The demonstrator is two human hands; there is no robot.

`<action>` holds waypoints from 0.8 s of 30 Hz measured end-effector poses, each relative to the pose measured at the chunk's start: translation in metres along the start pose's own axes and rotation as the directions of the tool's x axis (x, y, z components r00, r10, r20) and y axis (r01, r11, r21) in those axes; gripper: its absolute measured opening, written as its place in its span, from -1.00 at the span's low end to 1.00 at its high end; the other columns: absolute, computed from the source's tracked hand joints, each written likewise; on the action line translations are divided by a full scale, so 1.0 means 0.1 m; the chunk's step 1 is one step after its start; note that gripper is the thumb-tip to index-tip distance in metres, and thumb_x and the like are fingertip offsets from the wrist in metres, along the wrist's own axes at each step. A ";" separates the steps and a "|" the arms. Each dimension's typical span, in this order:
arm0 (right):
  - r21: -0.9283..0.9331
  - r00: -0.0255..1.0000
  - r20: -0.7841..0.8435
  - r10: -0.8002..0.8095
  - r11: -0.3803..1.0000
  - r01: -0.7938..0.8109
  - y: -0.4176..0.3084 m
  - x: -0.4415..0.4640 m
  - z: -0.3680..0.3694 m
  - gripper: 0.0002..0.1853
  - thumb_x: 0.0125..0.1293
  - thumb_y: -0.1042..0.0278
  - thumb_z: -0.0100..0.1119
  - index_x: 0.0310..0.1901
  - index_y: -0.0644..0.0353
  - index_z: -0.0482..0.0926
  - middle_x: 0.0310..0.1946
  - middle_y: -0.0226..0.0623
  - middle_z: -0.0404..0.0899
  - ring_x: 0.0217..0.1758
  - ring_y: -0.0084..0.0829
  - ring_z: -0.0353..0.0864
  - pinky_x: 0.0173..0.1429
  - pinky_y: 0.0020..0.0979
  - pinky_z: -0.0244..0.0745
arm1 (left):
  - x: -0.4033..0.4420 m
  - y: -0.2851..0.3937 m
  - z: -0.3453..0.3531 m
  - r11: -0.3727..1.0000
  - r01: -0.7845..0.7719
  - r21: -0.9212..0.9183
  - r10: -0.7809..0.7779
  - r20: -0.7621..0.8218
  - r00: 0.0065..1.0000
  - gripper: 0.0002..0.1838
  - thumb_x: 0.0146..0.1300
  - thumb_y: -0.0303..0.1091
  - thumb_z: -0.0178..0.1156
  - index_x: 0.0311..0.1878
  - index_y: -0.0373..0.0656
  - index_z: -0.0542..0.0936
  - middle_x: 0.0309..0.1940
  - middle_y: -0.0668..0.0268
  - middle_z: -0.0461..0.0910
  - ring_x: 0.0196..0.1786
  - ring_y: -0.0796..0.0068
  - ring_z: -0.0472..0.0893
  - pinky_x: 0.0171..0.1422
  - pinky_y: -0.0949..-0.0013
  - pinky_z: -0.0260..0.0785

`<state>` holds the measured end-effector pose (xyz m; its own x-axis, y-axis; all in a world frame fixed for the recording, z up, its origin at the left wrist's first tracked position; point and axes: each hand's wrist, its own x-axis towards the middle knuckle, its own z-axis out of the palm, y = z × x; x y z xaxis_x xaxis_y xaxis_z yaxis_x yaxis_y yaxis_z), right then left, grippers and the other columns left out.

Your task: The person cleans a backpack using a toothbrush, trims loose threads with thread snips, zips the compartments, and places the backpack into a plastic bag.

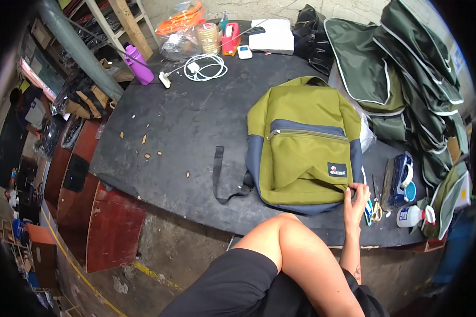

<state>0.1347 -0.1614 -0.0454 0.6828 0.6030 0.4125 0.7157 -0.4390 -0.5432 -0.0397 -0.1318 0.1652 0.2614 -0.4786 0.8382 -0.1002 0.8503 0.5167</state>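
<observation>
An olive-green backpack (307, 153) with dark blue trim and a small logo patch lies front side up on the black table. My right hand (357, 196) is at its lower right corner, thumb and fingers closed on the fabric by the front pocket. My left hand is out of view; a bent bare arm (301, 248) with a black sleeve fills the lower middle. A black strap (218, 171) trails from the bag's left side. Just right of my right hand lie scissors (376, 211) and a blue-and-white slim tool (368, 210).
A white spray bottle (411, 216) and a blue case (399, 179) stand on the right. Dark green bag pieces (365, 63) are piled behind them. A purple bottle (138, 64), a white cable (205, 67) and a tape dispenser (230, 39) line the table's back.
</observation>
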 end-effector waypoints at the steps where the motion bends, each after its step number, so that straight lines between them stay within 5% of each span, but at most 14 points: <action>1: 0.012 1.000 -0.015 0.004 1.000 -0.004 0.00 -0.04 0.00 -0.81 0.19 0.52 0.18 -0.16 0.29 0.47 -0.18 -0.15 0.39 -0.05 -0.15 0.34 0.10 -0.20 0.24 | 0.00 0.01 0.00 1.000 0.002 -0.012 -0.002 0.015 1.000 -0.71 0.46 -0.26 -0.05 -0.16 -0.36 0.45 -0.28 0.04 0.48 -0.19 0.21 0.46 -0.03 0.24 0.30; 13: 0.218 0.984 -0.116 0.135 0.970 -0.108 -0.13 -0.46 0.04 -0.57 0.17 0.52 0.21 0.08 0.26 0.36 -0.07 -0.11 0.31 -0.03 -0.25 0.33 0.05 -0.28 0.31 | 0.01 0.09 -0.03 0.987 0.095 -0.132 -0.072 0.172 0.983 -0.70 0.48 -0.25 -0.08 -0.16 -0.36 0.42 -0.30 0.05 0.45 -0.23 0.23 0.43 -0.07 0.26 0.29; 14: 0.227 0.984 -0.112 0.137 0.968 -0.109 -0.11 -0.51 0.03 -0.56 0.18 0.51 0.22 0.10 0.25 0.35 -0.07 -0.13 0.31 -0.07 -0.29 0.34 0.00 -0.31 0.34 | -0.33 0.19 -0.20 0.899 0.265 0.349 -0.256 -0.071 0.964 -0.73 0.32 -0.20 0.11 -0.16 -0.25 0.52 -0.34 0.19 0.52 -0.23 0.30 0.50 -0.06 0.27 0.35; 15: 0.230 0.983 -0.111 0.144 0.966 -0.116 -0.09 -0.59 0.00 -0.55 0.19 0.51 0.22 0.12 0.24 0.34 -0.08 -0.15 0.31 -0.11 -0.33 0.36 -0.05 -0.35 0.37 | -0.46 0.42 -0.35 0.565 0.451 0.690 -0.286 -0.350 0.892 -0.72 0.16 -0.15 0.29 -0.16 -0.13 0.62 -0.38 0.33 0.58 -0.22 0.37 0.57 -0.05 0.29 0.41; 16: 0.219 0.973 -0.146 0.178 0.965 -0.143 -0.07 -0.65 -0.01 -0.55 0.19 0.51 0.22 0.12 0.24 0.34 -0.08 -0.15 0.31 -0.11 -0.33 0.36 -0.05 -0.35 0.37 | -0.54 0.75 -0.57 0.464 0.555 0.691 -0.238 -0.506 0.829 -0.73 0.10 -0.27 0.26 -0.15 -0.16 0.58 -0.27 0.25 0.56 -0.18 0.28 0.56 0.03 0.27 0.35; 17: 0.365 0.963 -0.004 0.270 0.897 -0.250 -0.04 -0.70 -0.02 -0.53 0.24 0.44 0.20 0.15 0.24 0.30 -0.07 -0.18 0.31 -0.17 -0.37 0.40 -0.13 -0.42 0.39 | -0.79 0.92 -0.70 0.122 0.858 0.498 -0.097 -0.855 0.510 -0.65 0.04 -0.30 0.28 -0.07 -0.15 0.58 -0.25 0.24 0.57 -0.13 0.25 0.56 0.09 0.26 0.36; 18: 0.489 0.932 0.151 0.328 0.795 -0.359 -0.02 -0.75 -0.04 -0.51 0.29 0.37 0.19 0.19 0.23 0.26 -0.07 -0.20 0.31 -0.22 -0.42 0.44 -0.21 -0.49 0.41 | -0.96 1.13 -0.88 -0.027 0.950 0.310 0.174 -0.935 0.310 -0.65 0.06 -0.30 0.26 -0.05 -0.15 0.58 -0.22 0.20 0.57 -0.12 0.20 0.56 0.10 0.22 0.38; 19: 0.485 0.925 0.126 0.359 0.791 -0.373 0.01 -0.78 -0.05 -0.51 0.29 0.37 0.19 0.19 0.23 0.26 -0.07 -0.20 0.31 -0.22 -0.42 0.44 -0.21 -0.49 0.41 | -1.69 1.26 -1.27 -0.451 0.871 0.197 0.551 -0.706 0.445 -0.61 0.05 -0.27 0.24 -0.02 -0.17 0.58 -0.09 0.11 0.57 -0.02 0.14 0.56 0.16 0.18 0.36; 20: 0.592 0.838 0.323 0.441 0.597 -0.542 0.02 -0.78 -0.06 -0.50 0.34 0.27 0.14 0.22 0.23 0.22 -0.10 -0.24 0.33 -0.23 -0.47 0.48 -0.23 -0.54 0.42 | -2.21 1.51 -1.42 -0.449 0.887 -0.107 0.737 -0.605 0.300 -0.51 0.06 -0.18 0.26 0.06 -0.21 0.55 0.06 0.05 0.53 0.16 0.12 0.48 0.28 0.16 0.28; 21: 0.639 0.725 0.519 0.453 0.358 -0.681 0.01 -0.78 -0.04 -0.48 0.38 0.18 0.09 0.24 0.23 0.18 -0.14 -0.28 0.34 -0.23 -0.52 0.51 -0.26 -0.58 0.43 | -2.73 1.65 -1.50 -0.339 0.891 -0.302 0.858 -0.488 0.161 -0.44 0.10 -0.10 0.26 0.13 -0.24 0.51 0.09 -0.02 0.52 0.24 0.07 0.43 0.31 0.14 0.26; 22: 0.645 0.720 0.510 0.470 0.345 -0.682 -0.06 -0.78 0.01 -0.48 0.38 0.18 0.09 0.24 0.23 0.18 -0.14 -0.28 0.34 -0.23 -0.52 0.51 -0.26 -0.58 0.43 | -3.28 1.71 -1.61 -0.125 0.884 -0.451 0.939 -0.341 -0.041 -0.45 0.17 -0.12 0.24 0.14 -0.28 0.49 0.02 0.01 0.58 0.12 0.11 0.53 0.23 0.17 0.33; 23: 0.688 0.711 0.500 0.494 0.273 -0.673 -0.14 -0.75 0.06 -0.45 0.40 0.13 0.05 0.27 0.22 0.13 -0.13 -0.28 0.39 -0.19 -0.51 0.53 -0.20 -0.57 0.45 | -3.61 1.85 -1.55 0.286 0.908 -0.306 0.759 -0.506 -0.410 -0.45 0.18 -0.12 0.25 0.13 -0.31 0.48 0.00 0.05 0.59 0.07 0.15 0.56 0.18 0.19 0.36; 24: 0.729 0.706 0.487 0.514 0.205 -0.653 -0.14 -0.68 0.08 -0.42 0.42 0.08 0.01 0.31 0.20 0.09 -0.12 -0.27 0.43 -0.14 -0.51 0.56 -0.13 -0.56 0.46 | -3.92 1.93 -1.51 0.668 0.705 -0.238 0.404 -0.679 -0.612 -0.45 0.19 -0.12 0.26 0.12 -0.34 0.48 -0.02 0.08 0.61 0.02 0.20 0.58 0.13 0.22 0.40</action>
<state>0.0772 -0.1909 -0.0716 0.7786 0.5245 -0.3445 -0.4056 0.0018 -0.9140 -0.0163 0.2533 -0.0904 0.4514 0.7858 -0.4228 0.3463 0.2824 0.8946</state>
